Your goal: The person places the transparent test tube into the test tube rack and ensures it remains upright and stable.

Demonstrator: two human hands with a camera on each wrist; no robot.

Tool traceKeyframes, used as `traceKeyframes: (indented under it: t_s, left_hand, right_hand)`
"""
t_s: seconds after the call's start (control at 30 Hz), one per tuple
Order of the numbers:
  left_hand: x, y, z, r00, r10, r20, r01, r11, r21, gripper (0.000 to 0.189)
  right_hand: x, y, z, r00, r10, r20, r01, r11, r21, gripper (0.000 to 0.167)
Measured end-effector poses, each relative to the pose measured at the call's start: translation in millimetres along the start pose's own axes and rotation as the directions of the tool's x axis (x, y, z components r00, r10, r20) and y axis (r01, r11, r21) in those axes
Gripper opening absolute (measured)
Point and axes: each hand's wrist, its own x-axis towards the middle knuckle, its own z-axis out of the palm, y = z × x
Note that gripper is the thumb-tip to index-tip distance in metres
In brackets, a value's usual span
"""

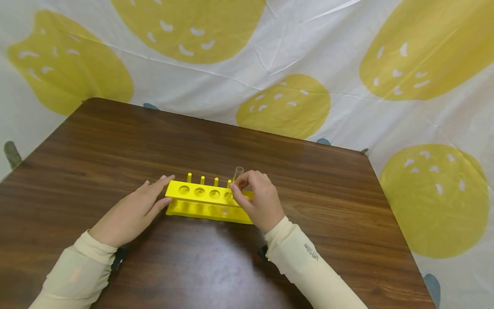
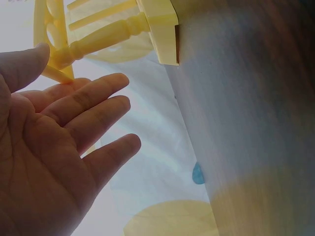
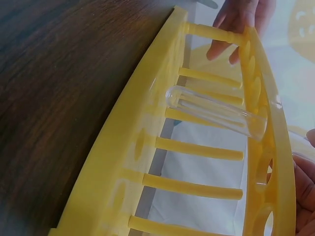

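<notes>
A yellow test tube rack stands on the table, with a row of round holes in its top plate and upright pegs along the back. My right hand pinches a clear test tube near its upper end, between thumb and fingers. The tube passes through a hole towards the right; its rounded lower end shows between top plate and base, close to the base. My left hand rests its fairly straight thumb and forefinger against the rack's left end, other fingers spread beside it.
The dark wooden table reaches well beyond the rack on every side. A white cloth with large yellow fruit prints hangs behind its far edge and along the right side.
</notes>
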Motion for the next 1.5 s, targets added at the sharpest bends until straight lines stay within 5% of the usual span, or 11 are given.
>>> traceKeyframes:
  t_s: [0.23, 1.5]
  left_hand:
    - [-0.5, 0.4, -1.1, 1.0, 0.007, 0.002, -0.006, 1.0, -0.005, 0.059]
    - [-2.8, 0.5, -2.2, 1.0, -0.013, 0.02, 0.014, 1.0, -0.007, 0.06]
  right_hand:
    - [-0.5, -0.4, 0.9, 0.998, -0.057, -0.026, 0.057, 0.998, -0.034, 0.021]
    - [-5.0, -2.0, 0.7, 0.999, -0.023, 0.023, 0.023, 1.0, -0.001, 0.016]
